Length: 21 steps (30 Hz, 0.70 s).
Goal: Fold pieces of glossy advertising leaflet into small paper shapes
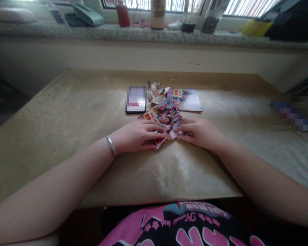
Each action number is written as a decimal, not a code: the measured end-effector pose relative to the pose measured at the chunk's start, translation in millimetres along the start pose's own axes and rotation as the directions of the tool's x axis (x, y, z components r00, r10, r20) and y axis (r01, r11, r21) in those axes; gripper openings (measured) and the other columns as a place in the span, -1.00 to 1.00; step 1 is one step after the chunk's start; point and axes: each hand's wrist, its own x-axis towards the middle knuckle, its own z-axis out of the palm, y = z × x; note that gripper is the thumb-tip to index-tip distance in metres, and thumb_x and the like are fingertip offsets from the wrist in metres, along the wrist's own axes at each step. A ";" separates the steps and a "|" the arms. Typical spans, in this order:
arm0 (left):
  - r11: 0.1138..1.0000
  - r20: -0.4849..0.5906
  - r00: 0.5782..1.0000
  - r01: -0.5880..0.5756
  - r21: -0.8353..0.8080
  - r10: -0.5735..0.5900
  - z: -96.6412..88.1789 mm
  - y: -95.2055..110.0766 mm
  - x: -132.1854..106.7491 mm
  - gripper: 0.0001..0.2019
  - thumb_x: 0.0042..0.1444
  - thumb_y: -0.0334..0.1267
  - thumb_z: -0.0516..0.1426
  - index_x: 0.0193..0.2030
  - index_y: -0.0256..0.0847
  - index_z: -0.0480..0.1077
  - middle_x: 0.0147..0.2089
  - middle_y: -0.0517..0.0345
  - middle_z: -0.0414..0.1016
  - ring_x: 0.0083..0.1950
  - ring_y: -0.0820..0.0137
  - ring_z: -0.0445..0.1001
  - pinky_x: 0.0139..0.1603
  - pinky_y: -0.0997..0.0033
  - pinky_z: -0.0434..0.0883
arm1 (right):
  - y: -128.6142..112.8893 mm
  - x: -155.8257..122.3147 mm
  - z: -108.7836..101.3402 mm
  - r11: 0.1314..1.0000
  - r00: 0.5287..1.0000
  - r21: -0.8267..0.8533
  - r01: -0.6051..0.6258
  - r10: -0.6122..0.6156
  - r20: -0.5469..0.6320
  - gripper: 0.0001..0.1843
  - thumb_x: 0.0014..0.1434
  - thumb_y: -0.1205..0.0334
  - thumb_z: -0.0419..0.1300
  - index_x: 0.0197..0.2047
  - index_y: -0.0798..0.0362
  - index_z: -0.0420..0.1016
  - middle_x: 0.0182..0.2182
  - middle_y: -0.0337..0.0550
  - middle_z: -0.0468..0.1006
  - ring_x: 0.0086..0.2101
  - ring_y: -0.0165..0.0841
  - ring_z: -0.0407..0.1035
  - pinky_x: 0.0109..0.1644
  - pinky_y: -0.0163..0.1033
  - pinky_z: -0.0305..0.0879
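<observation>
Glossy printed paper forms the creased leaflet (166, 111), which lies on the tan-covered table (66, 136) directly beneath and between the two hands. Its long axis appears to run from a pointed near corner away from the person, leaning slightly right; most of the sheet extends beyond the fingertips. Left hand (146, 135): palm down, fingers extended across the left near portion, thumb by the near corner. Right hand (195, 131): fingers loosely bent, tips on the right near edge. A narrow gap separates the two sets of fingertips; the left hand covers more of the sheet. Whether either hand pinches the paper cannot be determined. Beyond the leaflet lie a smartphone (136, 99), crumpled paper (155, 94) and a flat flyer (191, 100).
</observation>
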 end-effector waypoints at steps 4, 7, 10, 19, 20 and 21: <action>0.999 0.020 0.999 -0.031 -0.022 0.031 1.0 3.6 1.6 -0.57 0.19 -0.02 0.17 0.16 -0.13 0.41 0.17 -0.01 0.47 0.17 0.18 0.43 0.14 0.17 0.42 | -4.7 1.3 1.8 1.000 0.999 -0.007 -0.022 0.022 -0.033 -0.75 0.21 0.06 0.19 -0.14 -0.06 0.64 -0.19 -0.11 0.62 -0.24 -0.28 0.49 -0.23 -0.25 0.28; 1.000 0.017 1.000 -0.014 0.001 0.014 1.2 6.6 3.4 -0.58 0.20 -0.03 0.16 0.14 -0.15 0.42 0.14 0.00 0.49 0.14 0.20 0.46 0.10 0.19 0.44 | -7.3 2.7 2.0 0.999 0.999 -0.012 -0.031 0.030 -0.030 -0.73 0.21 0.06 0.19 -0.14 -0.04 0.64 -0.22 -0.10 0.62 -0.25 -0.26 0.49 -0.24 -0.24 0.28; 0.999 0.000 1.000 -0.006 0.036 0.006 2.0 7.5 4.1 -0.62 0.22 -0.08 0.13 0.13 -0.17 0.42 0.13 0.02 0.50 0.11 0.22 0.48 0.08 0.20 0.45 | -7.0 3.3 2.3 1.000 0.999 0.008 -0.015 0.016 -0.030 -0.76 0.19 0.09 0.21 -0.15 -0.01 0.62 -0.21 -0.09 0.61 -0.21 -0.25 0.47 -0.19 -0.23 0.29; 0.992 -0.055 0.998 -0.032 0.119 0.038 4.2 8.8 0.7 -0.69 0.29 -0.13 0.04 0.02 -0.19 0.49 0.08 0.09 0.55 0.07 0.28 0.54 0.02 0.30 0.51 | -6.9 4.7 4.2 0.980 0.979 -0.056 0.192 -0.196 -0.062 -0.70 0.22 0.21 0.14 -0.02 0.01 0.57 0.01 -0.14 0.58 -0.08 -0.20 0.41 0.05 -0.10 0.31; 0.991 -0.062 0.997 -0.038 0.129 0.047 4.2 9.0 0.8 -0.69 0.29 -0.13 0.03 0.01 -0.19 0.49 0.07 0.09 0.55 0.06 0.28 0.55 0.01 0.30 0.51 | -8.0 5.3 4.8 0.975 0.974 -0.062 0.214 -0.217 -0.058 -0.67 0.23 0.23 0.11 0.02 0.03 0.56 0.04 -0.15 0.57 -0.06 -0.20 0.41 0.09 -0.09 0.30; 0.990 -0.069 0.996 -0.043 0.137 0.052 4.3 9.2 0.8 -0.70 0.29 -0.14 0.03 0.00 -0.19 0.49 0.06 0.09 0.56 0.04 0.28 0.56 0.01 0.30 0.51 | -8.9 5.8 5.3 0.972 0.972 -0.065 0.226 -0.229 -0.054 -0.65 0.25 0.25 0.09 0.05 0.04 0.54 0.07 -0.16 0.55 -0.04 -0.20 0.40 0.12 -0.08 0.29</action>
